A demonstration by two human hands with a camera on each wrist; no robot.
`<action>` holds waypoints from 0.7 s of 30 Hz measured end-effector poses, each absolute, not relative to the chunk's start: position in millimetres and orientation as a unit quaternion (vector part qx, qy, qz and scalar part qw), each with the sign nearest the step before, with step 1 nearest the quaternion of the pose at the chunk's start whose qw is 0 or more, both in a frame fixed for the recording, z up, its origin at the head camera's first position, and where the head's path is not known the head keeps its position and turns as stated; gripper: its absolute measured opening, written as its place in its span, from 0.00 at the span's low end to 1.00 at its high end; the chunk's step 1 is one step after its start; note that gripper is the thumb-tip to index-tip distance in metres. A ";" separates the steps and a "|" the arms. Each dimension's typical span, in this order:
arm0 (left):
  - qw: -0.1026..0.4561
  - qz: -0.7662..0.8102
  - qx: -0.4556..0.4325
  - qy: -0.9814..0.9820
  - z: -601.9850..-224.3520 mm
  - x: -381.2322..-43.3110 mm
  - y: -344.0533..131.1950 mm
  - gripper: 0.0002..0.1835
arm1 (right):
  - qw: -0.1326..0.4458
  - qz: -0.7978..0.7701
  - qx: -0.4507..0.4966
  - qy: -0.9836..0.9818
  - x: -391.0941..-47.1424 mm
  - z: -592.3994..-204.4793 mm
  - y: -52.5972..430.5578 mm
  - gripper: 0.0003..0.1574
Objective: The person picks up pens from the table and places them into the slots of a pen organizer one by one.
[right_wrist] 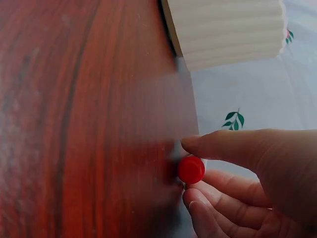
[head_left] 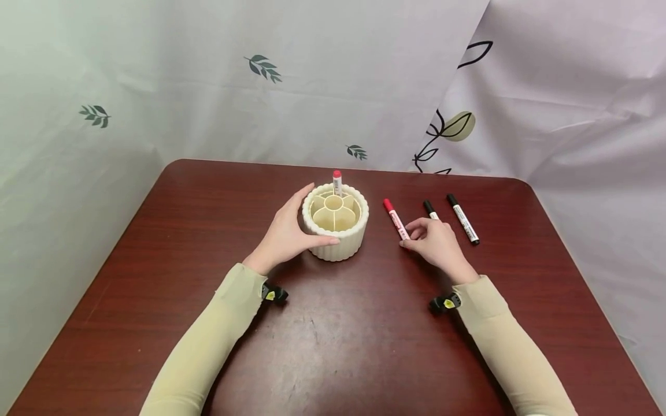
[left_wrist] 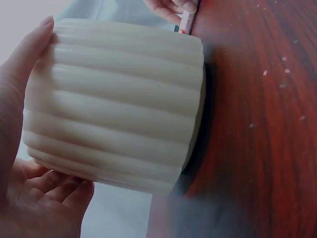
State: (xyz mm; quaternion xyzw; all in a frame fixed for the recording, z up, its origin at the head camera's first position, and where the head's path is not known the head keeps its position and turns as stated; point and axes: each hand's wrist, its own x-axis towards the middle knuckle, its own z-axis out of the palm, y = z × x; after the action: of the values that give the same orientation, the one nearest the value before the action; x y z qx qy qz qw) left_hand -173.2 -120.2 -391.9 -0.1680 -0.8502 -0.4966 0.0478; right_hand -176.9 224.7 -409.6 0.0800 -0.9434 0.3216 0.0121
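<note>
A cream, ribbed pen holder (head_left: 338, 248) with several compartments stands on the table. My left hand (head_left: 286, 234) grips its left side, thumb across the front and fingers round the back, as the left wrist view shows against the ribbed wall (left_wrist: 114, 104). One red-capped marker (head_left: 337, 182) stands upright in a rear compartment. To the right of the holder, my right hand (head_left: 437, 242) pinches the near end of a red marker (head_left: 396, 219). Seen from the right wrist, that marker's red end (right_wrist: 191, 169) sits between thumb and fingers.
Two black-capped markers lie to the right: one (head_left: 429, 209) partly hidden behind my right hand, the other (head_left: 463, 218) farther right. The dark red wooden table (head_left: 333, 346) ends at a pale leaf-patterned curtain (head_left: 312, 115) at the back.
</note>
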 end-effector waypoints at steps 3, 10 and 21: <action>0.054 -0.493 -0.158 -0.854 -393.2 -173.2 -116.9 0.66 | 0.019 0.312 0.078 -0.947 -176.8 -411.1 223.3 0.17; 0.055 -0.493 -0.144 -0.856 -393.0 -173.4 -116.9 0.63 | 0.069 0.341 0.059 -0.936 -180.4 -407.3 228.8 0.12; 0.054 -0.494 -0.148 -0.855 -393.1 -174.6 -117.7 0.62 | 0.179 0.517 0.005 -0.837 -178.0 -346.0 228.9 0.13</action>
State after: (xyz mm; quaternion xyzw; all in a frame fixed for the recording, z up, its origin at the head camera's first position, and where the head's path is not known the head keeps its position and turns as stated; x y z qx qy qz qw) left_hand -174.6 -117.7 -393.1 -0.1479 -0.8553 -0.4935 0.0544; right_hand -178.0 228.9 -346.0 0.0053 -0.8370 0.5170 0.1791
